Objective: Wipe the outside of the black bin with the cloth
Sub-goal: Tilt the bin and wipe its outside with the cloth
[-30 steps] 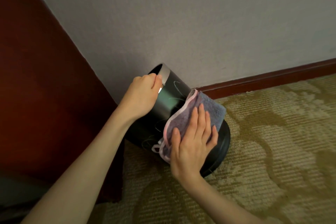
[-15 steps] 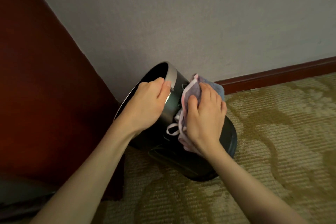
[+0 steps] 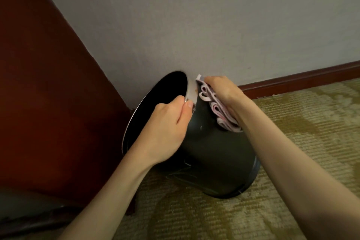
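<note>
The black bin [image 3: 212, 154] with a silver rim band is tilted on the carpet, its mouth turned up and to the left, its base down at the right. My left hand [image 3: 167, 124] grips the silver rim, thumb outside and fingers inside. My right hand [image 3: 224, 91] presses the folded grey cloth with pink edging [image 3: 218, 111] against the upper far side of the bin's outer wall, close under the rim. The palm covers part of the cloth.
A dark red wooden panel [image 3: 48, 84] stands at the left, right behind the bin's mouth. A grey wall [image 3: 194, 15] with a red-brown skirting board [image 3: 302, 82] runs behind. Patterned olive carpet [image 3: 311, 132] covers the floor to the right and front.
My right hand has slid the cloth up the bin's side from near the base to just under the rim. The bin's mouth now faces me more. My left hand kept its hold on the rim.
</note>
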Available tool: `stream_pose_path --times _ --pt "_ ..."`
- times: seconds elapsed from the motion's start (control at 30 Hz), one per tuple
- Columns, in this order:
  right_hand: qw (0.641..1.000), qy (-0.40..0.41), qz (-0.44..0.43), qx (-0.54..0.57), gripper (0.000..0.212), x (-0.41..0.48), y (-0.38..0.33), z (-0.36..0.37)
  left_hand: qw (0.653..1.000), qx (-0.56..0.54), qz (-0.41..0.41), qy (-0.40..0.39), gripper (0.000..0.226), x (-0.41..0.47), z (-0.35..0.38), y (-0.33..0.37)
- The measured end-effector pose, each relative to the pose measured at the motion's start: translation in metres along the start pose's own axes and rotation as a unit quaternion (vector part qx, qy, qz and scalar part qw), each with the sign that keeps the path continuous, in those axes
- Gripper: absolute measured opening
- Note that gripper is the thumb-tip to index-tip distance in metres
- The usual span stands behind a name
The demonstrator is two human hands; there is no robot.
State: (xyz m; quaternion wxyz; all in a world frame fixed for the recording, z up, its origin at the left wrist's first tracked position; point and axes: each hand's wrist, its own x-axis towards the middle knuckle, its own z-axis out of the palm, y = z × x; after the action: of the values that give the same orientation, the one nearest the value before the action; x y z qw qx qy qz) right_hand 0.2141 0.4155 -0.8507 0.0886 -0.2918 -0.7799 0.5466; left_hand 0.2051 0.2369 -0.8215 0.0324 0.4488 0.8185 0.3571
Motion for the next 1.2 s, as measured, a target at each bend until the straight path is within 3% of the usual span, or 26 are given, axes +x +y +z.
stream_pose_path --times 0.2,0.37,0.63,0.93,1.2 --pt "0.998 0.036 -0.015 -0.051 0.036 -0.004 0.004 0.004 0.999 0.028 -0.025 0.016 0.040 0.009 0.004 0.004" --pt "0.975 0.202 -0.068 -0.070 0.027 -0.033 0.000 0.030 0.997 0.036 -0.054 0.040 0.044 0.030 -0.004 -0.001" --pt "0.911 0.352 -0.162 -0.143 0.054 -0.082 0.018 0.088 0.991 0.023 -0.124 0.047 0.045 0.060 -0.010 -0.013" --pt "0.868 0.381 -0.210 -0.239 0.058 -0.093 0.042 0.114 0.993 0.036 -0.103 0.042 0.044 0.063 -0.012 -0.016" --pt "0.883 0.389 -0.197 -0.177 0.057 -0.094 0.049 0.091 0.997 0.072 -0.014 0.021 0.048 0.054 0.000 0.002"
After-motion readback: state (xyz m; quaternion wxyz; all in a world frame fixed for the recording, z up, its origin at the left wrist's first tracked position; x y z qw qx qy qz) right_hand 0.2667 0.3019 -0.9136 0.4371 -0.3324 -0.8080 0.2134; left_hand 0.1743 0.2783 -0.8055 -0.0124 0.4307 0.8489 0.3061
